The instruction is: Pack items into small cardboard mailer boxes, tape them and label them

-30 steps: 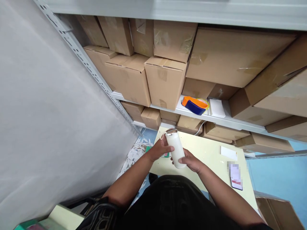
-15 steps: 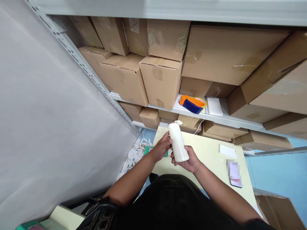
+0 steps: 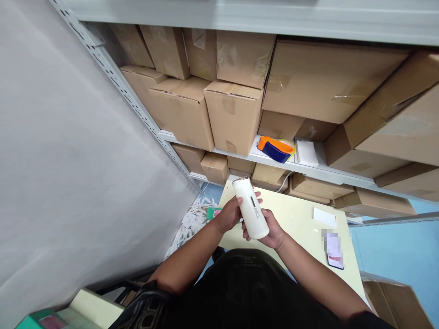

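Observation:
A white cylindrical bottle (image 3: 249, 208) with dark lettering and a short dark bar on its side is held between both hands above the table, its top leaning to the left. My left hand (image 3: 230, 214) wraps around its upper left side, the thumb in front and fingertips showing past the far side. Around the lower right side closes my right hand (image 3: 273, 232), with its fingers partly hidden behind the bottle. The top edge shows a thin dark rim; the opening cannot be made out.
The pale yellow table (image 3: 295, 233) carries a white box (image 3: 324, 217) and a phone (image 3: 334, 249). Above stands a shelf (image 3: 346, 171) with cardboard boxes (image 3: 233, 116) and an orange and blue tape dispenser (image 3: 276, 149). White paper strips (image 3: 192, 221) lie at the left, beside the wall.
The bottle has been turned so its lettering now faces me, and it leans further left. The white flap at its top no longer shows. My left fingers have come around its far side.

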Tool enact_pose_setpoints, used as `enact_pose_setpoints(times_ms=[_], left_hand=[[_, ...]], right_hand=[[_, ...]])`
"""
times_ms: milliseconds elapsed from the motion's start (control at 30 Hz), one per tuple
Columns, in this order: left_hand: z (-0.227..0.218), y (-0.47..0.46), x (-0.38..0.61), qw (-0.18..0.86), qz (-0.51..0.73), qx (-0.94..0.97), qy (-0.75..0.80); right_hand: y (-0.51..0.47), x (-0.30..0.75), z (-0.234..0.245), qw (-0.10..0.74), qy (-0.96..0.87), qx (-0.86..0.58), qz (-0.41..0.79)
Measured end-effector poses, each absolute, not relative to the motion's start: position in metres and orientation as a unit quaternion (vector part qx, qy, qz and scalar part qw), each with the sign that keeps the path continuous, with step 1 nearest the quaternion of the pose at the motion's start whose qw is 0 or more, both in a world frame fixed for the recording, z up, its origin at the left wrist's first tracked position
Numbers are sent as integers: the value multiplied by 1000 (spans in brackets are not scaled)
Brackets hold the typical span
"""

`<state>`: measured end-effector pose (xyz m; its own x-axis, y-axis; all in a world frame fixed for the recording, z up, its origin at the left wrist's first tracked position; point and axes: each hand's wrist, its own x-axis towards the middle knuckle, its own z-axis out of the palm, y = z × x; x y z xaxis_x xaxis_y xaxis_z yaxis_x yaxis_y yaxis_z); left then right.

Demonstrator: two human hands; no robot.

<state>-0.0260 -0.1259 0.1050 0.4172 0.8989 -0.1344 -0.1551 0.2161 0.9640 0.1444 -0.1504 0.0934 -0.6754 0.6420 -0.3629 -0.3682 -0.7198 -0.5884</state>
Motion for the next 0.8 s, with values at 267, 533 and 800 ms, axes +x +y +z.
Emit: enact_pose_setpoints(times_ms=[267,533,800], left_hand=[[106,-125,-15,638,487,390,451],[100,-123,-22,793,375,356,323],[99,-125,-14,610,491,419,460]], right_hand=[[-159,135,93,425,-316,-393,752],[-153,145,93,307,-216,-302,876],[-154,136,86,407,-389,-406,719]])
